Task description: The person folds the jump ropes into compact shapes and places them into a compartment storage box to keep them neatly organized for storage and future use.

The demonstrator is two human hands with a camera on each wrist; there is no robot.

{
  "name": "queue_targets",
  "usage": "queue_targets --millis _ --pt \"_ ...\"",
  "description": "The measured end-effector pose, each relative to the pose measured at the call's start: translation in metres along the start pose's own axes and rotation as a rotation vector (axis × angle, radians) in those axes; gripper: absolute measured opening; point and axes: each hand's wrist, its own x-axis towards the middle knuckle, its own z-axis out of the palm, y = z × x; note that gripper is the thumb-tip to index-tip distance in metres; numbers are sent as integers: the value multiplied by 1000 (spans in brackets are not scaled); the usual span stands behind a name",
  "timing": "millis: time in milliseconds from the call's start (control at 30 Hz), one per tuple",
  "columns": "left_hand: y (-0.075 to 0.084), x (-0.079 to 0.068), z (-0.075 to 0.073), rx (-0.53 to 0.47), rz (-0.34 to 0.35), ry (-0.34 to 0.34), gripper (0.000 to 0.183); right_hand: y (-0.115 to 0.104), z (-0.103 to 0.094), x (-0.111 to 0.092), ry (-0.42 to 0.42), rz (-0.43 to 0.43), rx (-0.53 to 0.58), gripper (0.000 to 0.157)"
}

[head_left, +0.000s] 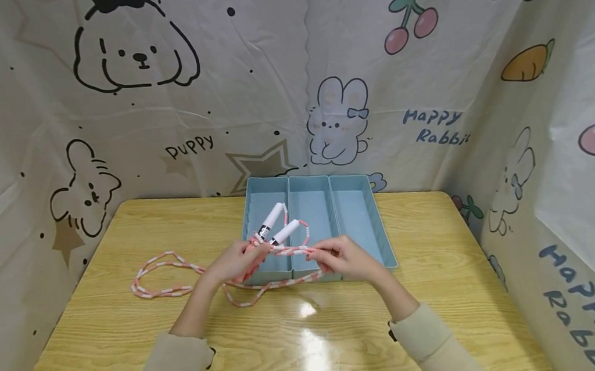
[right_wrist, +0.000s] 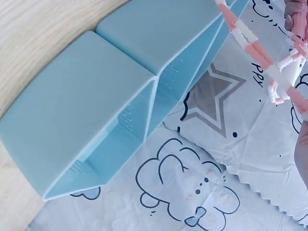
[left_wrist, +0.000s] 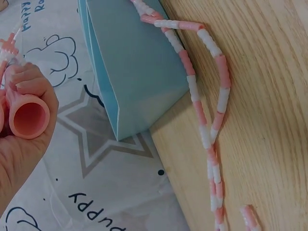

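Note:
A beaded jump rope (head_left: 173,291) in pink and white segments is in both hands. My left hand (head_left: 239,261) grips its two handles side by side; their white ends (head_left: 274,216) point up and away, and a hollow pink butt end (left_wrist: 30,117) shows in the left wrist view. Between finger and thumb, my right hand (head_left: 346,257) pinches doubled strands of the beaded cord (head_left: 296,249), drawn across from the handles. One loop lies on the table left of my left hand. In the right wrist view only a sliver of the right hand (right_wrist: 302,156) shows, at the edge.
A light blue bin with three compartments (head_left: 387,242) stands just behind the hands, near the back of the wooden table (head_left: 426,222). Printed cloth (head_left: 268,83) hangs behind and along the sides of the table.

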Motion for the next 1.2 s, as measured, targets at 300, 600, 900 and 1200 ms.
queue_targets --millis 300,600,900,1200 --pt "6 -1 5 82 27 -130 51 16 -5 9 64 5 -149 13" --pt "19 -2 11 151 65 -264 50 15 -12 15 69 -75 -246 13" --pt "26 -7 12 142 37 -392 50 11 -18 20 45 -106 -368 11" --pt "38 -12 17 22 -9 -564 52 8 -21 27 -31 -104 -378 12"
